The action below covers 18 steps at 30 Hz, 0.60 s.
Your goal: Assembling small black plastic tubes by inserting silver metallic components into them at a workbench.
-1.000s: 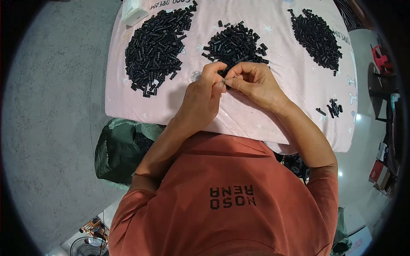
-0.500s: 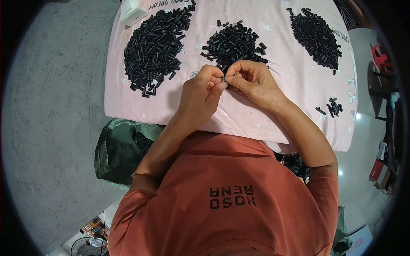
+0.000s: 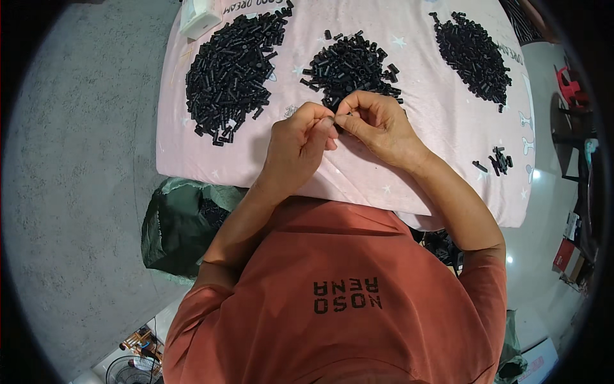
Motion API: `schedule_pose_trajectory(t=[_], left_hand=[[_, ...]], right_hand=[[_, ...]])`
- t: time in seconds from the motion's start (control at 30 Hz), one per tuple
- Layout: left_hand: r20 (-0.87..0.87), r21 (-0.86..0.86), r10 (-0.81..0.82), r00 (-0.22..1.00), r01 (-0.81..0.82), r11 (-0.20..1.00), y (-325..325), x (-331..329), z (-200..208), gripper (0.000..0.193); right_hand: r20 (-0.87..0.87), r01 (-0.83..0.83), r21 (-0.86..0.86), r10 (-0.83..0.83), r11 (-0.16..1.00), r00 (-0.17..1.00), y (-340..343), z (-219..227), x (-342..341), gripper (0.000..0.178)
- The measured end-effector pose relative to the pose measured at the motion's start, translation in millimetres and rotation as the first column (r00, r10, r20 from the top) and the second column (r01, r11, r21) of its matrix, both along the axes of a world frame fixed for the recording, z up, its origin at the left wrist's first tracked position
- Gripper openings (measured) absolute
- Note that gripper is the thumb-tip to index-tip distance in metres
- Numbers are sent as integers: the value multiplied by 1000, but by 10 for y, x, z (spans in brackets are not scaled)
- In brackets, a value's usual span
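Note:
Over the near edge of the middle pile of small black tube-shaped parts (image 3: 352, 67), my two hands meet fingertip to fingertip. My left hand (image 3: 295, 146) is closed, thumb pressed to the forefinger. My right hand (image 3: 382, 133) pinches with thumb and forefinger, its other fingers curled under. A small black piece is between the fingertips, mostly hidden, so its exact shape does not show. A large pile of black parts (image 3: 229, 77) lies to the left on the pink cloth (image 3: 409, 182), and another pile (image 3: 473, 61) lies at the far right.
Several loose black parts (image 3: 501, 161) form a small group at the right. A white box (image 3: 200, 18) stands at the far left of the table. A dark green bag (image 3: 171, 227) sits below the table's left edge. A fan (image 3: 131, 371) shows at lower left.
My left hand has turned slightly, its thumb moving up against the forefinger and its lower fingers shifting toward the right. My right hand has barely moved. The piles look the same.

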<state>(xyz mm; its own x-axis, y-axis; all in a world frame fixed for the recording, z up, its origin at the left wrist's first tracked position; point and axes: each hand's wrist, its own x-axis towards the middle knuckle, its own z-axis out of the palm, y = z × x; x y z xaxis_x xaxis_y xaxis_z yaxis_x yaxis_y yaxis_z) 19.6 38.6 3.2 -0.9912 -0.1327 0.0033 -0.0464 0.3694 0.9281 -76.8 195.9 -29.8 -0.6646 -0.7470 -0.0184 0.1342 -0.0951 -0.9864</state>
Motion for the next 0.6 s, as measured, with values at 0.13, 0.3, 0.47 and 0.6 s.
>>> schedule_pose_trajectory(t=[0.13,0.3,0.47,0.6], left_hand=[[47,15,-20,999,20,1000,6,3,28,19],[54,58,-18,998,14,998,3,-1,-10,24],[41,54,-8,999,6,999,5,3,-36,24],[25,48,-21,999,20,999,13,10,-14,21]], right_hand=[[-10,-36,58,37,998,999,8,4,14,6],[8,6,17,-6,1000,1000,-22,29,36,8],[-106,35,26,-32,999,994,-22,-9,46,6],[-222,65,66,-48,996,974,-10,49,55,6]])
